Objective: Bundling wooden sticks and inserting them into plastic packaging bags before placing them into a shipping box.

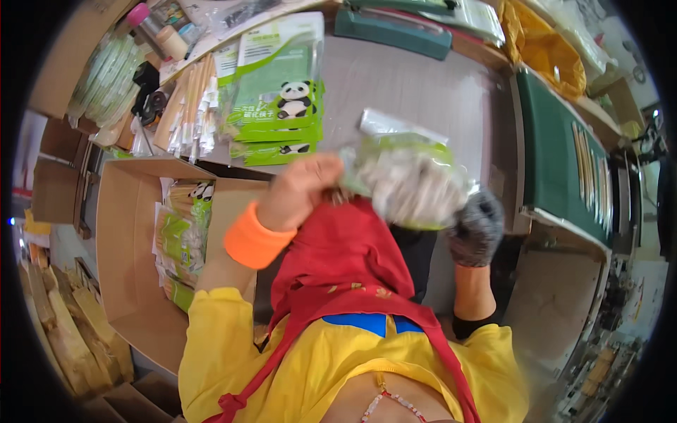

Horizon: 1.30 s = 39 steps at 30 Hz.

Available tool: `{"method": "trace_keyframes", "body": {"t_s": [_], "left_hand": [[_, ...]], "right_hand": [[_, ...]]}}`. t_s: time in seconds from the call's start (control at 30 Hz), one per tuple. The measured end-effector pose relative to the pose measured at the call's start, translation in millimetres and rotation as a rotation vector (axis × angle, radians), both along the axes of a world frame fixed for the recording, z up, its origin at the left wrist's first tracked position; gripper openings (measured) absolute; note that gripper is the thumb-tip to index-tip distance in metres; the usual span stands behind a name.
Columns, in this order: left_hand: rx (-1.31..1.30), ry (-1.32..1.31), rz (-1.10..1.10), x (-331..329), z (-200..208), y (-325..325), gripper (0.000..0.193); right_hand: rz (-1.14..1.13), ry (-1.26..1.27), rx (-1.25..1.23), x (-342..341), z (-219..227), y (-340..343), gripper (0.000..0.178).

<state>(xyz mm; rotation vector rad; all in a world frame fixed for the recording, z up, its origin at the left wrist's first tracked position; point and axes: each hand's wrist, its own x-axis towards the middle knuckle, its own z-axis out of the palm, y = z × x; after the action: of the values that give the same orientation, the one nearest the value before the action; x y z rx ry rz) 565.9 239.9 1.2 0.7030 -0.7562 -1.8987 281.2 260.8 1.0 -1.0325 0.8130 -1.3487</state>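
Note:
A clear-and-green plastic packet (416, 180), smeared by motion, is held between my two hands above the table's near edge. Pale ends of what look like wrapped chopsticks bunch inside it. My bare left hand (305, 185), with an orange band at the wrist, is closed on the packet's left end. At the right end, my right hand (479, 229) in a grey knit glove grips the packet, its fingers curled. Farther left, flat printed plastic bags (275, 77) with a panda picture lie stacked beside a pile of paper-sleeved chopsticks (189, 106).
An open cardboard box (130, 268) at the left holds several filled packets (185, 236). A dark green panel (557, 148) bearing several chopsticks stands at the right. Along the far edge sits a green bar-shaped device (391, 34). An orange plastic bag (543, 53) hangs at the far right.

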Motion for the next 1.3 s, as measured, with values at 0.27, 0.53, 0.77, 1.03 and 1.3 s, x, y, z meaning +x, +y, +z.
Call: {"method": "trace_keyframes", "body": {"t_s": [0.27, 0.53, 0.77, 1.03, 1.3], "left_hand": [[-0.496, -0.048, 0.496, 88.5, 133.8, 70.1, 0.032], [-0.396, -0.338, 1.359, 228.7, 102.3, 231.4, 0.025], [0.773, 0.160, 1.693, 276.4, -161.6, 425.9, 0.009], [1.153, -2.076, 0.286, 253.4, -92.2, 326.6, 0.034], [-1.150, -0.511, 0.279, 26.8, 87.8, 74.5, 0.020]], "right_hand": [[0.476, -0.133, -0.297, 89.3, 83.5, -31.5, 0.028], [0.780, 0.036, -0.034, 192.4, 16.9, -33.9, 0.013], [0.822, 0.175, 0.203, 183.6, -63.9, -42.1, 0.014], [0.570, 0.289, 0.399, 108.6, -104.9, -37.1, 0.021], [0.403, 0.109, 0.331, 83.8, -110.0, -15.1, 0.013]]}}
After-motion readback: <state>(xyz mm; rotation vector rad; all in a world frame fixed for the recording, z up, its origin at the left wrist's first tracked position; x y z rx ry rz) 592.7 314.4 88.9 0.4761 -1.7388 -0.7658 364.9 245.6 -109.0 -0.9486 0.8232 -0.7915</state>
